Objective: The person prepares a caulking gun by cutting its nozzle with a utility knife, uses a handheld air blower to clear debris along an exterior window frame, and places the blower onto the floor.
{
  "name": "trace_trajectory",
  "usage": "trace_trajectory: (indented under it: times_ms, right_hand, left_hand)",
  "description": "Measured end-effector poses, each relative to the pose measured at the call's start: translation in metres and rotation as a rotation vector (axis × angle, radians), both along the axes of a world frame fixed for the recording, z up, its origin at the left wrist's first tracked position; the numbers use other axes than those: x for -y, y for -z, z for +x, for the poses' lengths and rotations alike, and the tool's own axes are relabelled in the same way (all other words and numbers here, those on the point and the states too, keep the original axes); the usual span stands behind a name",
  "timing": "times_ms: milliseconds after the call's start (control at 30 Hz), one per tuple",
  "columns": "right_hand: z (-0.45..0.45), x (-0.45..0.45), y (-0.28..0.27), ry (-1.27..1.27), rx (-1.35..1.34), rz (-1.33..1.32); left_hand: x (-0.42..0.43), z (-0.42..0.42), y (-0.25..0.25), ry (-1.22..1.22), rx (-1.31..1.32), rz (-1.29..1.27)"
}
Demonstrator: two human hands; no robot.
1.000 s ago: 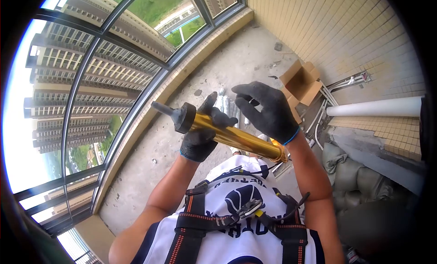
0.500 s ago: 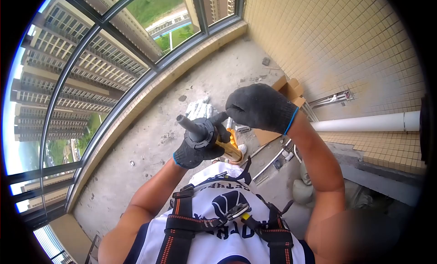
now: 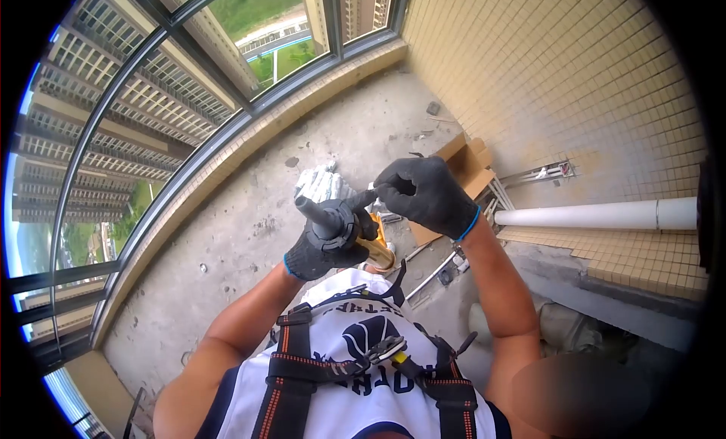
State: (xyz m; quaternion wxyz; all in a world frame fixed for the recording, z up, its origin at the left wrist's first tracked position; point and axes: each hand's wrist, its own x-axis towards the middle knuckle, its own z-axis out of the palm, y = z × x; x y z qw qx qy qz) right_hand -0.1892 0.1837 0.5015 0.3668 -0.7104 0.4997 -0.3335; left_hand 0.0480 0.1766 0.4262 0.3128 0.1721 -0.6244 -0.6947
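Note:
My left hand (image 3: 321,251), in a black work glove with a blue cuff, is closed around a tool (image 3: 327,226) with a grey tubular nose and a ringed collar. The tool's nose points up toward the camera, and a yellow part shows below it, partly covered by the hand. My right hand (image 3: 431,197), gloved alike, is raised just to the right of the tool. Its thumb and fingertips are pinched together close to the left index finger. Whatever they hold, if anything, is too small to make out.
A crumpled whitish bundle (image 3: 324,183) lies on the concrete floor (image 3: 227,250). An open cardboard box (image 3: 470,167) stands by the tiled wall (image 3: 552,76). A white pipe (image 3: 597,214) runs along the right. Large windows (image 3: 113,114) curve around the left, and sacks (image 3: 563,325) lie at lower right.
The whole view has shifted slightly. My right hand has turned a little, showing a gap inside its curled fingers. My left hand keeps its grip on the tool.

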Motion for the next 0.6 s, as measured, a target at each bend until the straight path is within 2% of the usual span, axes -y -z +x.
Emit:
trace_trajectory:
  times_ms: [33,200,267,367,467,533,600]
  right_hand:
    - [0.002,-0.002,0.004,0.047,0.053,0.029]
    - [0.012,-0.008,0.011,0.159,0.246,0.133]
    - [0.013,-0.008,0.014,0.189,0.048,0.055]
    - [0.008,-0.016,0.054,0.24,-0.022,0.091]
    - [0.006,-0.021,0.047,0.436,0.293,0.349]
    - [0.004,-0.02,0.033,0.397,0.292,0.339]
    - [0.014,-0.017,0.016,0.349,0.392,0.143]
  left_hand:
    - [0.002,0.0,-0.002,0.003,0.018,-0.069]
    - [0.001,-0.001,0.001,0.011,-0.005,-0.1]
    - [-0.002,0.001,0.003,0.004,-0.007,-0.113]
    - [-0.002,0.001,0.001,0.051,-0.233,-0.031]
    - [0.005,0.009,-0.015,0.075,-0.199,-0.022]
    - [0.006,0.009,-0.018,0.05,-0.182,-0.019]
    - [0.008,0.009,-0.015,0.041,-0.228,0.048]
